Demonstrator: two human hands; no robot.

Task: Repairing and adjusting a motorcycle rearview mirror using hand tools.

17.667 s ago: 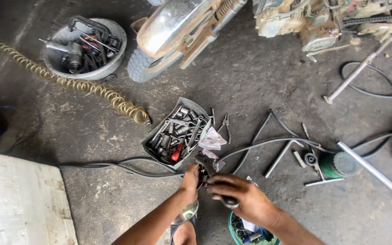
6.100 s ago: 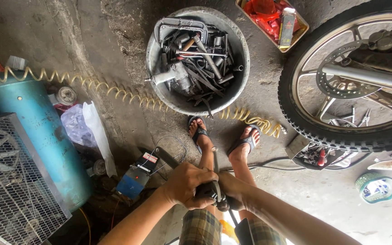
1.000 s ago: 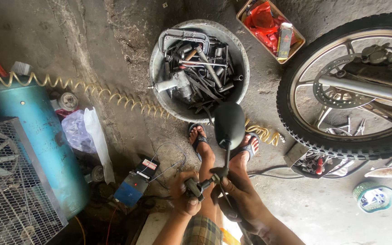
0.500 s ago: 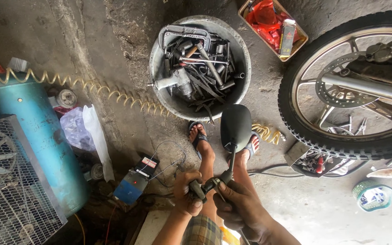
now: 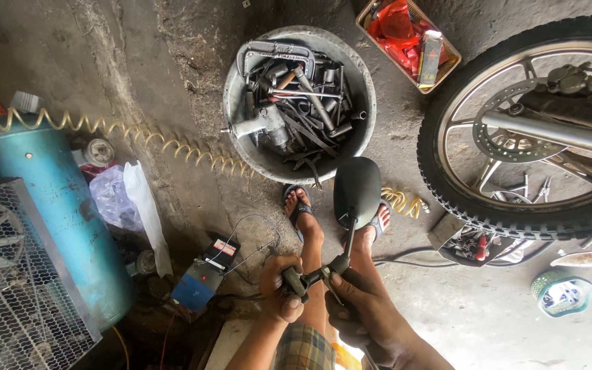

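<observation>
A black motorcycle mirror [image 5: 356, 190] on a thin stem stands up between my hands, its head over my sandalled feet [image 5: 303, 209]. My right hand [image 5: 358, 312] grips the lower end of the stem. My left hand [image 5: 279, 294] is closed on a dark tool handle [image 5: 294, 282] that meets the stem's base. Both hands sit just above my knees and checked shorts.
A metal basin [image 5: 241, 130] full of wrenches and tools lies ahead. A motorcycle wheel [image 5: 447, 192] is at right, a red-filled basket [image 5: 447, 51] beyond it. A blue air compressor [image 5: 49, 205] with coiled yellow hose [image 5: 166, 147] is at left. A small blue device [image 5: 196, 288] lies beside my left hand.
The mirror, absent from my hands six seconds ago, is now held upright. Over the last second it shifted slightly right and my hands rose a little.
</observation>
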